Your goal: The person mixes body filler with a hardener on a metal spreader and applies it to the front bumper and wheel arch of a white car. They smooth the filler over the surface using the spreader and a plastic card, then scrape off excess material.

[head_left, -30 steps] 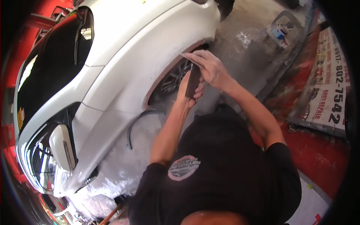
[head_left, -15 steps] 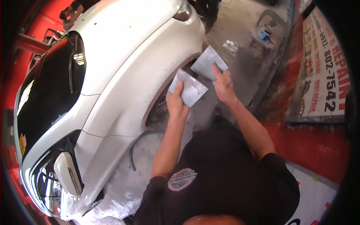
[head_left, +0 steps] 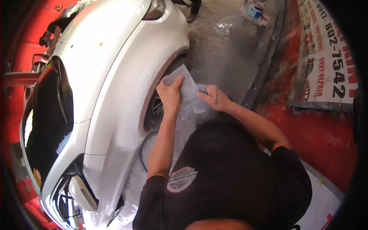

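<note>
My left hand [head_left: 168,94] is closed on a flat grey rectangular plate [head_left: 186,85], thumb on its upper face, beside the wheel arch of a white car. My right hand [head_left: 215,98] grips a second flat grey plate [head_left: 198,105], which lies partly behind the first. The two plates overlap in view, with the right fingers at the first plate's edge. To the left curves the car's white front fender [head_left: 122,92]. Along the arch its edge looks rough and brownish grey. Under the arch, the wheel [head_left: 156,105] is partly hidden by my left arm and hand.
A blue and white can [head_left: 255,9] stands at the far right on the grey floor. Another person [head_left: 57,28] is beyond the car, and someone's foot [head_left: 191,17] shows near its front. A banner [head_left: 316,57] runs along the right. The side mirror [head_left: 83,193] juts out at lower left.
The two plates were apart, both tilted up in front of me; now they overlap. My right hand has come down and left toward the left one. The view has shifted.
</note>
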Tool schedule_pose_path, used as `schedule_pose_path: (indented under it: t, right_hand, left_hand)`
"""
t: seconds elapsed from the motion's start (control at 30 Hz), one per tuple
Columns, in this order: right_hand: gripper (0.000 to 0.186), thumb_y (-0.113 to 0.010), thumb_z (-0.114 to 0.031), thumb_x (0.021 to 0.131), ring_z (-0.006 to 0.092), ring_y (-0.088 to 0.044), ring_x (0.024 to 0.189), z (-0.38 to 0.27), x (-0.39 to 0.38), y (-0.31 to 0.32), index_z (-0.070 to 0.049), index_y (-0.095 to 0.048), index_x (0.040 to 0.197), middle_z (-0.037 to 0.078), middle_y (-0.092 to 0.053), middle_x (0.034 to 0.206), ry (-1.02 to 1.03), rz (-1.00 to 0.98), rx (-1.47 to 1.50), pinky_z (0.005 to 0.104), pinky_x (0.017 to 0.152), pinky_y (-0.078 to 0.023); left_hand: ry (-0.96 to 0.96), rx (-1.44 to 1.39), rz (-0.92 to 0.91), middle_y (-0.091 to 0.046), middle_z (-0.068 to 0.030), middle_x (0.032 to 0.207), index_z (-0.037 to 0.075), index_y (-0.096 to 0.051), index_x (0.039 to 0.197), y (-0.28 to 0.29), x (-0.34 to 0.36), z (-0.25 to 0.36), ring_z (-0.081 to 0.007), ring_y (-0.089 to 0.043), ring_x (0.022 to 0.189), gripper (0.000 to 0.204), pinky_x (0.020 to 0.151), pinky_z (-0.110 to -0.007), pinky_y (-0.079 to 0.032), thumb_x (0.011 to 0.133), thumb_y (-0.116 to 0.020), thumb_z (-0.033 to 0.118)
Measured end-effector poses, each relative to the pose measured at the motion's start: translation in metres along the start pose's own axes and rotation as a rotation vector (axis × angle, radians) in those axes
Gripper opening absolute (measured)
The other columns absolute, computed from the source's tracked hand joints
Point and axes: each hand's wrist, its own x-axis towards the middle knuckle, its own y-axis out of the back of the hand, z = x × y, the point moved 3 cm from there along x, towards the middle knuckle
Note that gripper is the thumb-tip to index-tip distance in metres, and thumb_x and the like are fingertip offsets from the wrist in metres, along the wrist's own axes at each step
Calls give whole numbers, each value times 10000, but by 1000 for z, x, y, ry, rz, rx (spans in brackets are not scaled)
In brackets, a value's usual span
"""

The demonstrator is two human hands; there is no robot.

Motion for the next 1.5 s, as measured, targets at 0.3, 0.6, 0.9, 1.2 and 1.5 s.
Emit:
schedule_pose_path:
  t: [0.3,0.6,0.9,1.2,1.5]
  right_hand:
    - [382,-591,-355,985,235,-635,768,32,34,85,-2,-657,1116,154,-673,860,-185,7,254,412,744,-504]
    - [325,-595,-216,962,348,-632,1085,106,43,155,-66,-652,1244,157,-650,1232,171,16,-327,423,929,-516]
    - [416,-636,-82,879,321,-573,1244,87,43,208,-29,-617,1292,153,-600,1326,308,214,-216,437,1047,-476]
    - [380,-629,-310,1000,121,-605,1027,101,35,205,-7,-637,1229,22,-664,1107,-331,308,965,309,911,-486]
    - [397,-604,-237,1017,129,-621,1024,52,34,246,-12,-615,1344,64,-693,1146,-37,633,512,283,893,-482]
  left_hand:
    - [132,-44,77,-724,-95,960,-64,-690,1038,-86,16,-38,-158,-665,849,217,787,-303,-532,863,-766,39]
    - [413,-127,21,-732,-81,1005,-55,-695,1111,-134,25,-48,-145,-682,853,230,756,-282,-547,930,-724,84]
    - [571,-327,-76,-714,-122,1084,-71,-631,1183,-190,5,-69,-196,-706,912,283,823,-333,-581,961,-685,96]
    - [514,-149,-239,-724,-88,1019,-48,-668,1125,-231,12,-57,-163,-685,904,222,809,-316,-553,964,-685,103]
    - [344,-341,32,-709,-100,1117,-35,-642,1170,-263,44,-35,-227,-697,984,319,886,-342,-561,873,-750,1]
